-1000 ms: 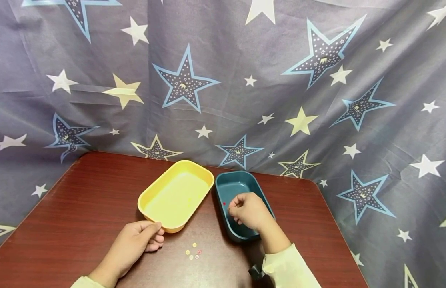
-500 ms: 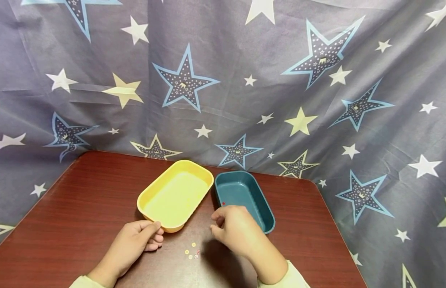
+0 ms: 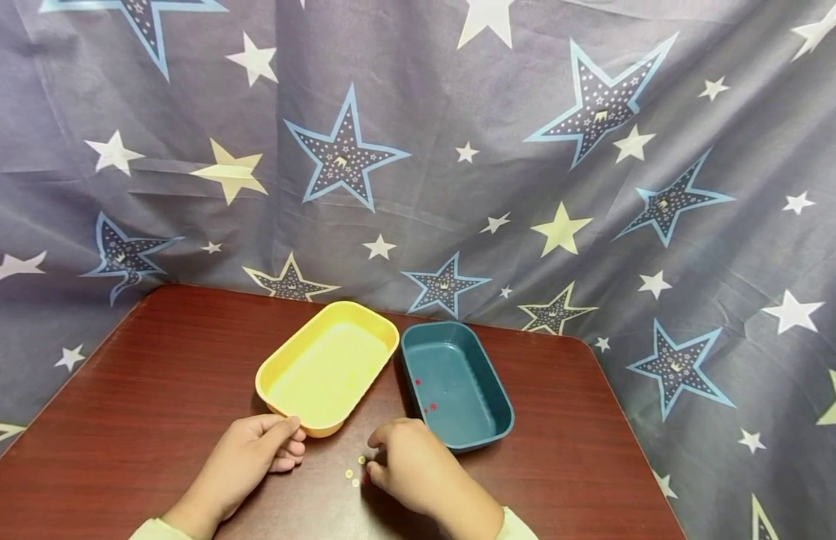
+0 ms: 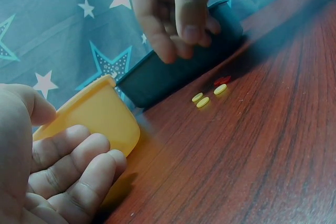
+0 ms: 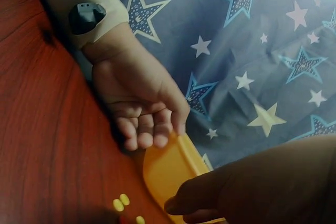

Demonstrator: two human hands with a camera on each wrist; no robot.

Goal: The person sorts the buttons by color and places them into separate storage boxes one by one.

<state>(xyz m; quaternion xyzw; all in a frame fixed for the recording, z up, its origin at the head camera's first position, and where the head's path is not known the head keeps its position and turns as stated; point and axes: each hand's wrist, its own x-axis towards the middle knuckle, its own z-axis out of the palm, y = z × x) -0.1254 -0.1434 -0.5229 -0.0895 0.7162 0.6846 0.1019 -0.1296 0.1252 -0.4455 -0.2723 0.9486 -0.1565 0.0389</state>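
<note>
In the head view my left hand (image 3: 245, 465) pinches the near corner of the yellow tray (image 3: 272, 360) between thumb and fingers. My right hand (image 3: 420, 469) hovers over the table in front of the teal tray (image 3: 501, 409), thumb and forefinger apart. Beneath its fingertips lie several small button-like discs. The left wrist view shows three yellow discs (image 4: 203, 102) and red ones (image 4: 222, 81) beside them, below the right hand (image 4: 176, 14). A few red discs (image 3: 432, 407) rest inside the teal tray. Some faint yellow specks show in the yellow tray.
Both trays stand side by side on the reddish-brown wooden table (image 3: 566, 450). A grey curtain (image 3: 418, 217) with stars hangs right behind the table's back edge. A dark device (image 5: 86, 18) is worn at the left sleeve.
My right hand has come out of the teal tray, moving left and nearer to the loose discs; its fingers have parted. More red discs are visible in the teal tray. The left hand stays put.
</note>
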